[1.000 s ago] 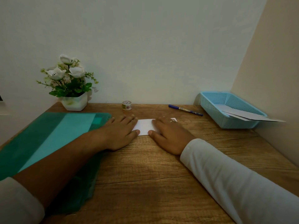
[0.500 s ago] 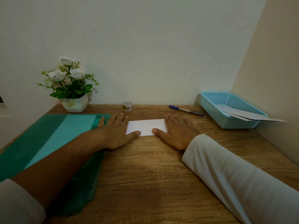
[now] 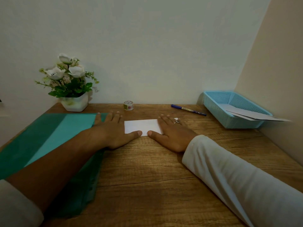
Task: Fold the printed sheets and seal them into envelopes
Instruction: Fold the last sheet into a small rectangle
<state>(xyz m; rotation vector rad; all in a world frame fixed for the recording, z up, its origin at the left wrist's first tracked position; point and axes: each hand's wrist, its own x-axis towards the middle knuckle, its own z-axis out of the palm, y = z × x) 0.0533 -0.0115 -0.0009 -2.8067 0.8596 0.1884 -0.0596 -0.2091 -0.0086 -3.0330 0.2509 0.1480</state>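
A folded white sheet [image 3: 142, 126] lies flat on the wooden desk [image 3: 147, 174], in the middle near the far wall. My left hand [image 3: 109, 130] presses its left end with straight fingers, thumb on the near edge. My right hand [image 3: 172, 134], a ring on one finger, presses the right end the same way; its thumb nearly meets the left one. A small corner of white paper [image 3: 176, 118] shows beyond the right fingers. Envelopes [image 3: 255, 115] lie in a blue basket [image 3: 218, 108] at the far right.
A green plastic folder [image 3: 44, 138] covers the desk's left side under my left forearm. A white pot of flowers [image 3: 72, 89] stands at the back left. A small tape roll [image 3: 128, 105] and a blue pen [image 3: 188, 110] lie along the wall.
Both hands slid outward from the middle of the folded sheet to its ends, uncovering more of the white paper between them, with fingers staying flat on it.
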